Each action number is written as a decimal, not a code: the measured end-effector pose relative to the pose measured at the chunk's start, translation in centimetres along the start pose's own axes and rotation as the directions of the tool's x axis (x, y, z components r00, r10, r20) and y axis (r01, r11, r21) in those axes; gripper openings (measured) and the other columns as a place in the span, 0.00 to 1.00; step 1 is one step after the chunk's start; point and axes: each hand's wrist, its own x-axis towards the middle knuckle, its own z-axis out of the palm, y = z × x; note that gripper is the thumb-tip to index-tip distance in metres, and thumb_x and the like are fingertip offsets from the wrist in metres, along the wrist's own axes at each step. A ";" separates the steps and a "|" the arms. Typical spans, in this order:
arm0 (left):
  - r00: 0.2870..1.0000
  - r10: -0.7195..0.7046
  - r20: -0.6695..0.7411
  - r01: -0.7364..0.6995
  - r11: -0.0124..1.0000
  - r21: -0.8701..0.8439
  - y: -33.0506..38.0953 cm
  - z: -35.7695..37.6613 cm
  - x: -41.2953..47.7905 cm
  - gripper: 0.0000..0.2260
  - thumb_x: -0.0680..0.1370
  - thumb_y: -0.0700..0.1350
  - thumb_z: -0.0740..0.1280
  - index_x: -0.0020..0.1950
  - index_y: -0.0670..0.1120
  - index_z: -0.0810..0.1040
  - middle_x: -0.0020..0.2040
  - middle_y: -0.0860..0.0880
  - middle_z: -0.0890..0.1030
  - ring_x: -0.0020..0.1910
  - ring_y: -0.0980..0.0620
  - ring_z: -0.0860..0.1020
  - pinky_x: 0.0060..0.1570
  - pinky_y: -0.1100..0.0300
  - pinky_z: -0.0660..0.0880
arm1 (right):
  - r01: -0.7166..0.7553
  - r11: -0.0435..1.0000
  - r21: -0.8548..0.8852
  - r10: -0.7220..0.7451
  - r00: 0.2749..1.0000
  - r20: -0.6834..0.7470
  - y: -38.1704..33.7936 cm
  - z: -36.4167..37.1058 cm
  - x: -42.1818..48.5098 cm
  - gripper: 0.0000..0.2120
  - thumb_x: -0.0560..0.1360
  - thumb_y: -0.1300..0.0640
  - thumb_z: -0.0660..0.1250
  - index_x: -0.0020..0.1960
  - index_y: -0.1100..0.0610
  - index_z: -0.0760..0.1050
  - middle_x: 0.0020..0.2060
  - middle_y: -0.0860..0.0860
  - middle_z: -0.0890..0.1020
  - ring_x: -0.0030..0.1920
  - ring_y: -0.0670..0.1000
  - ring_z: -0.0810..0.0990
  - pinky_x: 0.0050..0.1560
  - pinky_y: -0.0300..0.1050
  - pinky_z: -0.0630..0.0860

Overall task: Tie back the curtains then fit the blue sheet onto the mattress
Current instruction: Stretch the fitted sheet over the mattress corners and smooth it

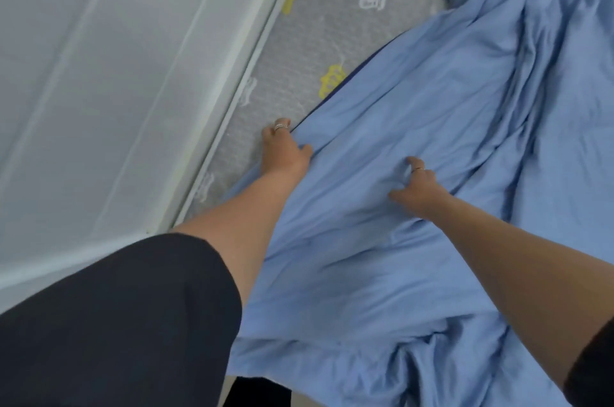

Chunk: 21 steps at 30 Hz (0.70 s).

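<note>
In the head view, your left hand (285,149) sits at the centre of the frame and pinches the edge of the blue sheet (448,114), with the thumb on top of the cloth and the fingers tucked along the hem. You hold it there because that edge has to travel up and left to cover the bare part of the mattress (315,51).

Your right hand (418,185), a little lower and to the right, has its fingers curled into a bunched fold of the sheet. This looks like a second grip, so the cloth moves as one piece and doesn't drag.

The sheet lies rumpled across the right and lower part of the frame, on top of the mattress. A grey strip with crown marks is uncovered in the upper middle, so I judge the fitting is only partly done.

White sheer cloth (99,74) fills the upper left beside a white rail (229,100). Whether it is a curtain, tied back or not, I cannot tell.
</note>
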 end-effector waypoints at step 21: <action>0.963 0.044 0.266 -0.030 0.998 -0.056 -9.1 -5.3 -3.7 0.06 0.80 0.52 0.66 0.46 0.51 0.79 0.38 0.55 0.82 0.38 0.60 0.80 0.39 0.60 0.78 | -0.102 0.965 0.243 0.169 0.948 -0.271 -21.3 -3.2 9.9 0.42 0.79 0.50 0.64 0.80 0.61 0.40 0.73 0.62 0.64 0.69 0.60 0.69 0.62 0.50 0.70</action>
